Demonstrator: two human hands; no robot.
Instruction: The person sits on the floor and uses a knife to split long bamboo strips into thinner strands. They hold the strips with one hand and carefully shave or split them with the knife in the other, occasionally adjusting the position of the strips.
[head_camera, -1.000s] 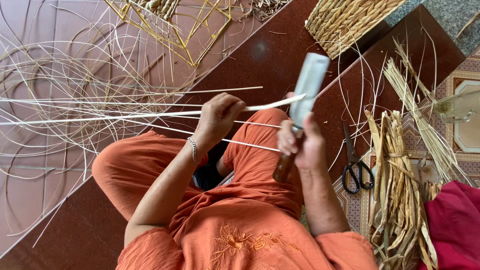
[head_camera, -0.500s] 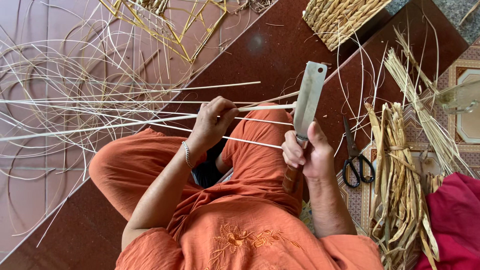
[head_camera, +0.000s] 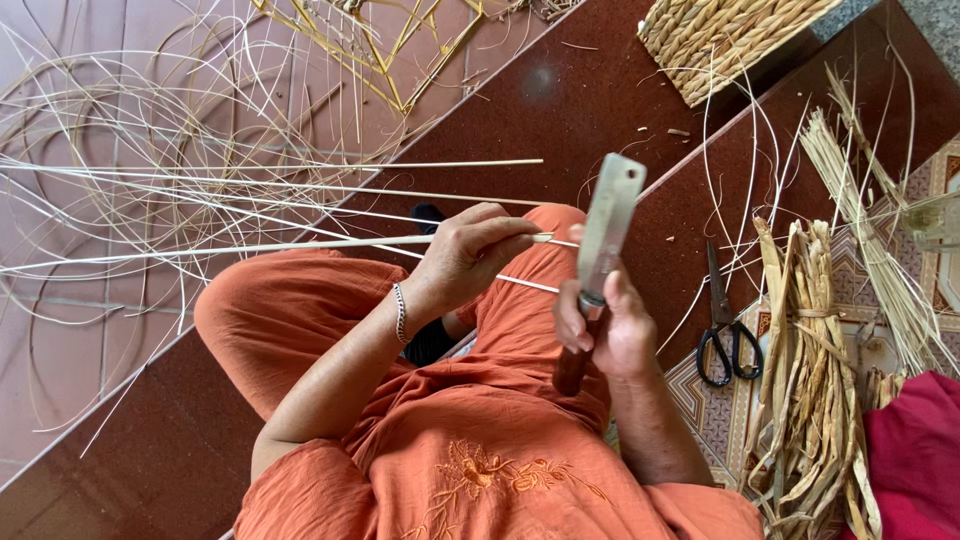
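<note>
The left hand (head_camera: 468, 258) pinches a thin pale cane strip (head_camera: 250, 247) over the lap; the right hand (head_camera: 603, 330) grips a flat steel cleaver (head_camera: 608, 225); steady, shallow strokes away from the fingers would suit best.

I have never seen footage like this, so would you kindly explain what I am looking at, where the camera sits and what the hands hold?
The camera sits on a person's head and looks down at their lap in orange clothes. The left hand pinches a long thin cane strip. The right hand grips a flat-bladed knife, blade pointing up. More pale strips lie spread over the floor. To the right are black scissors, a bundle of dried leaves and a woven basket.
</note>
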